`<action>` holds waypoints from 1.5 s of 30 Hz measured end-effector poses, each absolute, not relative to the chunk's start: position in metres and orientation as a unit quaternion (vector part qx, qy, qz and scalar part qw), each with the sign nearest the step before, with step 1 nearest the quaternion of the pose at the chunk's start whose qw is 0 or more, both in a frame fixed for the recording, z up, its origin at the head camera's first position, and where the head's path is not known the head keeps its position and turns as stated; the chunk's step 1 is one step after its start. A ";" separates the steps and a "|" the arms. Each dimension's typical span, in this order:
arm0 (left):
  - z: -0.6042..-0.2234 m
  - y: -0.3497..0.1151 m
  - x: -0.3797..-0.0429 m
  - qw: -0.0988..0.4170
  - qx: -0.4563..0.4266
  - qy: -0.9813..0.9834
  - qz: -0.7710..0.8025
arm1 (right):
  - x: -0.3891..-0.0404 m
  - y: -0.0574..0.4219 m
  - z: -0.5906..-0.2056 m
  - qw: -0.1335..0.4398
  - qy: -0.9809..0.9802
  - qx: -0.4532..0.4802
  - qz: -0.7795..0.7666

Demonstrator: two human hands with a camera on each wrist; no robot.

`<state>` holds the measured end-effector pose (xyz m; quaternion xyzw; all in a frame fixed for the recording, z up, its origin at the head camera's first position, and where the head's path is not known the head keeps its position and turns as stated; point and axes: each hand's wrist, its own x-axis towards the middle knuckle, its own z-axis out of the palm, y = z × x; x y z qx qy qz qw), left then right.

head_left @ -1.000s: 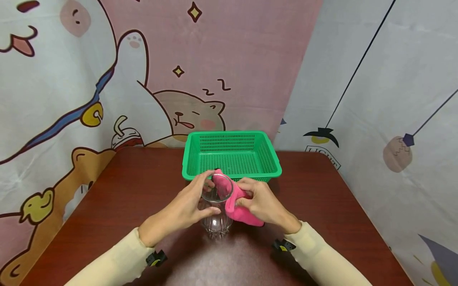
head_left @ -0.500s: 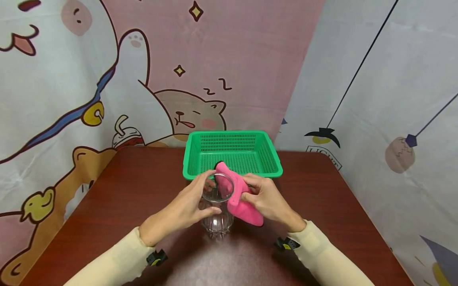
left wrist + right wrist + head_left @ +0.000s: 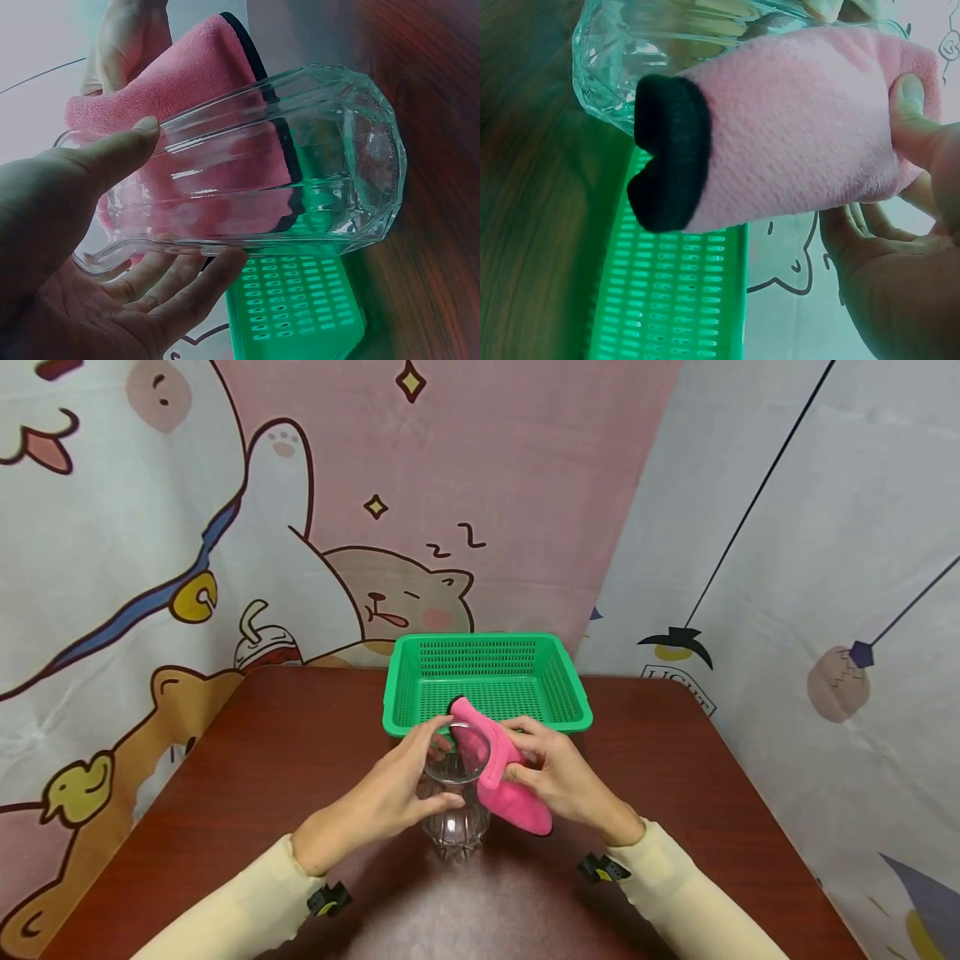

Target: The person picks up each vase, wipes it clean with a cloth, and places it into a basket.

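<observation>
A clear glass vase [image 3: 454, 827] with a flared rim and a faceted base stands roughly upright in front of me. My left hand [image 3: 382, 793] grips it just below the rim, thumb on the near side and fingers round the far left. Whether its base touches the table cannot be told. On its right is a folded pink cloth [image 3: 517, 806] with a black edge, which my right hand [image 3: 551, 772] pinches between thumb and fingers. The cloth [image 3: 795, 135] lies along the outside of the vase in the right wrist view. Through the glass [image 3: 352, 165] the cloth shows pink in the left wrist view.
Just behind the hands, a green slotted plastic basket [image 3: 393, 685] sits at the back of the dark red-brown table [image 3: 300, 743]. A cartoon-printed cloth backdrop [image 3: 525, 485] hangs beyond the table's far edge and along its sides.
My right hand has shifted slightly up and right with the cloth. More of the cloth's upper corner now rises above the vase's rim. The left hand and the vase have stayed nearly still.
</observation>
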<state>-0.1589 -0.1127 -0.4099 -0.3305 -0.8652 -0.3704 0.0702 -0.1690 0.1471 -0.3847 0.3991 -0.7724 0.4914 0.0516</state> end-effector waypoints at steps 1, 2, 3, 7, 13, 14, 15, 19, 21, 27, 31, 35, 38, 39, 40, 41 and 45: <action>-0.410 -0.113 -0.159 0.071 -0.332 -0.865 -0.371 | -0.169 0.147 -0.384 0.061 -0.776 0.405 0.479; -0.410 -0.113 -0.159 0.071 -0.332 -0.865 -0.370 | -0.168 0.147 -0.383 0.070 -0.779 0.411 0.468; -0.410 -0.113 -0.159 0.072 -0.332 -0.866 -0.368 | -0.168 0.147 -0.383 0.081 -0.782 0.416 0.456; -0.409 -0.113 -0.158 0.073 -0.332 -0.867 -0.363 | -0.176 0.151 -0.394 0.104 -0.795 0.429 0.417; -0.409 -0.113 -0.158 0.074 -0.333 -0.866 -0.366 | -0.186 0.154 -0.407 0.112 -0.806 0.434 0.386; -0.409 -0.113 -0.158 0.075 -0.334 -0.865 -0.366 | -0.186 0.154 -0.406 0.113 -0.807 0.435 0.385; -0.409 -0.113 -0.158 0.076 -0.334 -0.865 -0.366 | -0.186 0.154 -0.406 0.115 -0.807 0.435 0.382; -0.409 -0.113 -0.159 0.076 -0.335 -0.865 -0.365 | -0.186 0.154 -0.406 0.120 -0.810 0.435 0.375; -0.410 -0.112 -0.159 0.076 -0.335 -0.866 -0.363 | -0.186 0.153 -0.406 0.120 -0.811 0.435 0.372; -0.409 -0.112 -0.159 0.072 -0.332 -0.868 -0.362 | -0.186 0.152 -0.408 0.120 -0.812 0.436 0.368; -0.409 -0.112 -0.158 0.071 -0.330 -0.869 -0.361 | -0.186 0.152 -0.410 0.117 -0.812 0.437 0.368; -0.408 -0.113 -0.158 0.069 -0.329 -0.869 -0.362 | -0.186 0.151 -0.412 0.115 -0.813 0.436 0.368; -0.409 -0.113 -0.159 0.068 -0.329 -0.869 -0.364 | -0.187 0.150 -0.417 0.116 -0.816 0.437 0.360; -0.409 -0.113 -0.159 0.067 -0.329 -0.869 -0.364 | -0.187 0.150 -0.418 0.115 -0.817 0.440 0.355; -0.409 -0.113 -0.159 0.066 -0.329 -0.869 -0.365 | -0.187 0.150 -0.420 0.113 -0.818 0.443 0.349; -0.409 -0.113 -0.159 0.066 -0.328 -0.869 -0.365 | -0.187 0.149 -0.422 0.112 -0.819 0.446 0.344; -0.409 -0.113 -0.159 0.063 -0.329 -0.868 -0.367 | -0.187 0.148 -0.426 0.105 -0.821 0.456 0.328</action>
